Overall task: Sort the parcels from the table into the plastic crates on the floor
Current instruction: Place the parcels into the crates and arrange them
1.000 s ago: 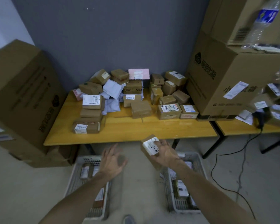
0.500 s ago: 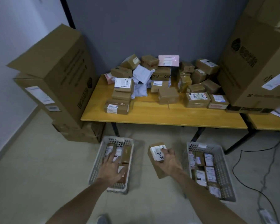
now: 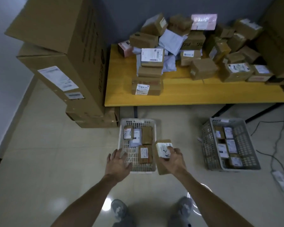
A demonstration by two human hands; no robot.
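My right hand (image 3: pixel 174 159) grips a brown cardboard parcel (image 3: pixel 161 163) with a white label on top, held just right of the left white crate (image 3: pixel 121 136), at its near right corner. My left hand (image 3: pixel 117 163) hovers with fingers spread over that crate's near left part. Several parcels lie in this crate. A second, grey crate (image 3: pixel 206 143) with several labelled parcels stands on the floor to the right. Many brown parcels and grey mailers are heaped on the yellow table (image 3: pixel 187 97) behind.
Large cardboard boxes (image 3: pixel 64 51) are stacked on the floor left of the table and the left crate. More big boxes stand at the table's right end. Cables (image 3: pixel 275 145) and a power strip (image 3: pixel 282 181) run over the tiled floor on the right. My shoes show below.
My view has swung down and left from the table to the floor. Both hands have dropped lower, the right one carrying the parcel to the left crate's edge.
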